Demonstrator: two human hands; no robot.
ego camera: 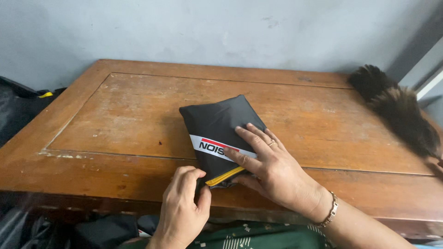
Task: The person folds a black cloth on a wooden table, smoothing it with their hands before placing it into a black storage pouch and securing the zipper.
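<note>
The slack fabric could bunch or snag in the yellow zip (224,176) if the pull is dragged at an angle, since only one palm steadies the pouch (217,124). The pouch lies on the table (115,120), near its front edge. The right hand (272,166) lies spread flat on it; the left hand (184,203), just below, pinches its zip corner.

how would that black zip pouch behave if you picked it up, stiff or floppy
Probably soft: the black pouch looks like thin creased fabric, dented under the right hand. Likely light and a bit slippery, given its sheen. Lying flat on the wooden table, it shouldn't roll.
</note>
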